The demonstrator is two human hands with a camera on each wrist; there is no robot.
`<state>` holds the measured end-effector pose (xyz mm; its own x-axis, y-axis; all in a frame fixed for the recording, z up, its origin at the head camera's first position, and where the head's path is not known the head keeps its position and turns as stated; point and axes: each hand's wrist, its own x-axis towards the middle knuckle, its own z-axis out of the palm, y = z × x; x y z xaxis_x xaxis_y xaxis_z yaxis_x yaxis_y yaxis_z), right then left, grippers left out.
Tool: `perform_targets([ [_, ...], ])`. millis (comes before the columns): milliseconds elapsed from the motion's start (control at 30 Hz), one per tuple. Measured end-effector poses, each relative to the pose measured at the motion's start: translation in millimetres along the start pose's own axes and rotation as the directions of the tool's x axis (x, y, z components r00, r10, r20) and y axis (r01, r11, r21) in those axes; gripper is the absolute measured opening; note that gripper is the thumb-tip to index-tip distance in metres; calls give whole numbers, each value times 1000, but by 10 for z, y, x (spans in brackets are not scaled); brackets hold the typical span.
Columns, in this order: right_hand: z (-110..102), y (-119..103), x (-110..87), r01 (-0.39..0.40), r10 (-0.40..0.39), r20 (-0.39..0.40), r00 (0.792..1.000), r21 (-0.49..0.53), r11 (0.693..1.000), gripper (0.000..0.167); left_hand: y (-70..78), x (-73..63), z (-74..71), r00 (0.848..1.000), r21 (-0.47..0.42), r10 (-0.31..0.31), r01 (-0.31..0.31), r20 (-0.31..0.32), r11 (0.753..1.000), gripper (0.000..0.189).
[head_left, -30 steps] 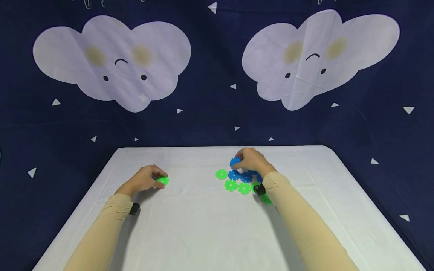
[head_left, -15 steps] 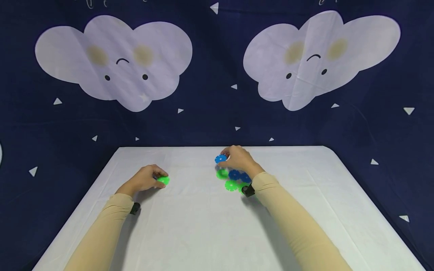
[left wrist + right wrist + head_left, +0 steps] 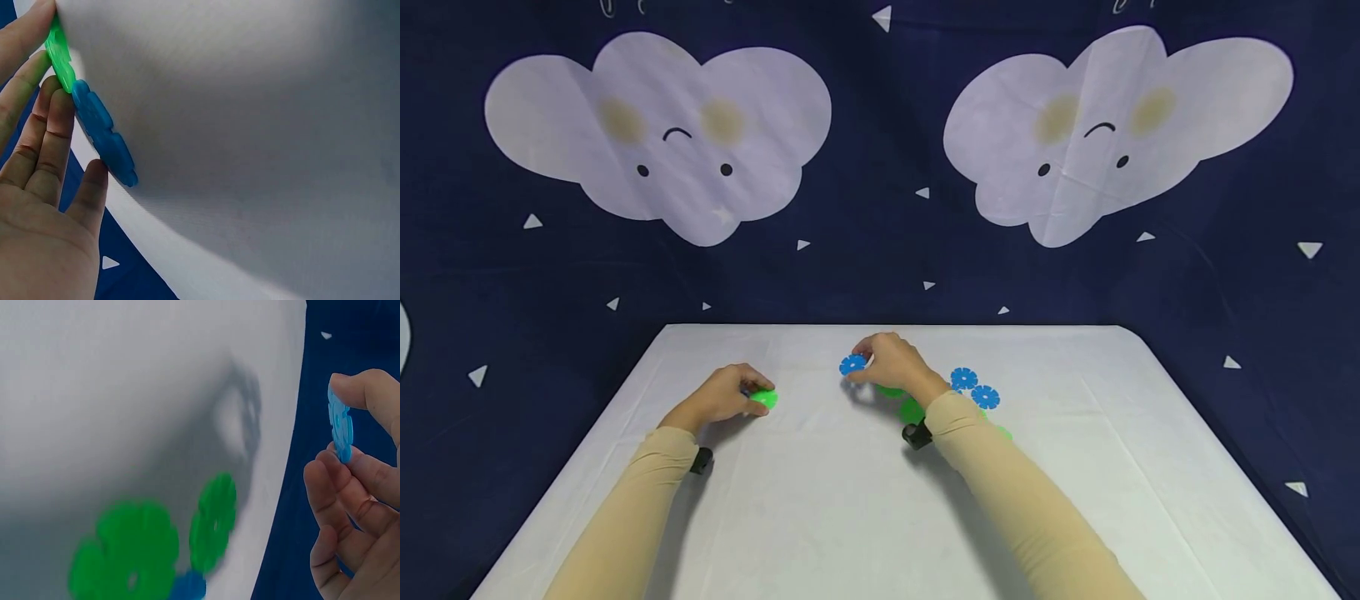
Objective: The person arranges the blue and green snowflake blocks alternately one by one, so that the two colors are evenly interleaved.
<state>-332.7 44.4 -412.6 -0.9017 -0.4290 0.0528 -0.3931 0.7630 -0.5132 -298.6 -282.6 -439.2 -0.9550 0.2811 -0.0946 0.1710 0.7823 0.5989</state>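
My left hand (image 3: 721, 394) stays low over the left of the white table, its thumb and fingers pinching a green notched disc (image 3: 764, 400) at the edge. In the left wrist view, a blue notched piece (image 3: 103, 131) runs on from the green disc, along the fingertips. My right hand (image 3: 893, 364) pinches a blue notched disc (image 3: 852, 365) between thumb and fingers, raised above the table with a shadow below. Beneath the right hand and wrist lie green discs (image 3: 214, 522), partly hidden by them in the head view.
Loose blue discs (image 3: 985, 397) lie to the right of the right wrist. The table (image 3: 820, 500) has a white cover. Behind its far edge hangs a dark blue curtain (image 3: 880, 250) with clouds and small triangles.
My right hand has lifted the blue disc from the group of discs and carried it left, towards the left hand. My left hand has stayed in place with the green disc.
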Motion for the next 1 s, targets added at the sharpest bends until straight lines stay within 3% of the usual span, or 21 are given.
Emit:
perform_targets([
  [333,253,-262,57,45,-45,30,999,27,999,50,18,-13,-5,1000,9,0,0,-6,1000,40],
  [1000,669,-545,132,5,-10,65,998,77,997,48,12,-16,-8,1000,22,17,-17,-10,1000,40],
])
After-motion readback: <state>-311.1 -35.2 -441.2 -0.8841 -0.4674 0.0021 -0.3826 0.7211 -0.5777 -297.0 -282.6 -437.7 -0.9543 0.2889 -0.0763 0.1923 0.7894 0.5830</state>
